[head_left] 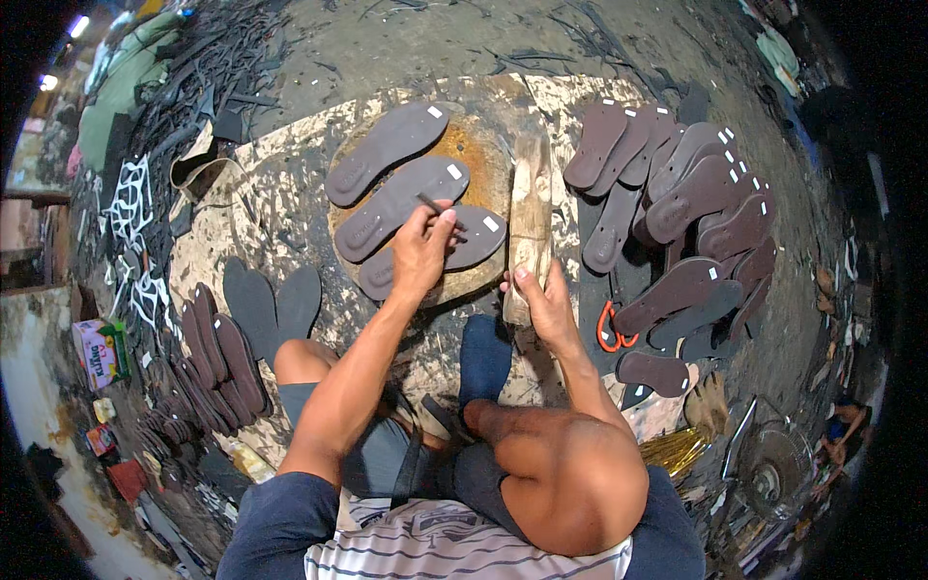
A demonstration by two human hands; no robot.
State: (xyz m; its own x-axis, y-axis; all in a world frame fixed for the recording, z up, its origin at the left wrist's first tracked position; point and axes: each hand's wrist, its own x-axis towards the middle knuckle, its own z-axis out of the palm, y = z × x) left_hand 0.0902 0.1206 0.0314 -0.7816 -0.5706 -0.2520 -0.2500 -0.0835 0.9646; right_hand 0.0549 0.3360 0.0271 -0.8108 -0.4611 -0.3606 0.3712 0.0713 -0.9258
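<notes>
Three dark grey shoe soles (382,155), each with a small white tag near one end, lie side by side on a round, worn block (491,157). Over the two nearer soles, my left hand (422,256) pinches a short dark metal rod (428,202) that looks like a punch. My fingers hide part of the nearest sole (479,230) and the rod's lower end. To the right of the block, my right hand (547,307) wraps round the near end of a long, battered wooden mallet (530,198). The mallet points away from me.
Many tagged brown soles (691,198) are heaped at the right, near orange-handled scissors (611,329). More soles (230,353) stand at the left beside black sole pieces (274,304). Black scraps (208,92) litter the far left floor. A fan (773,469) is at the lower right.
</notes>
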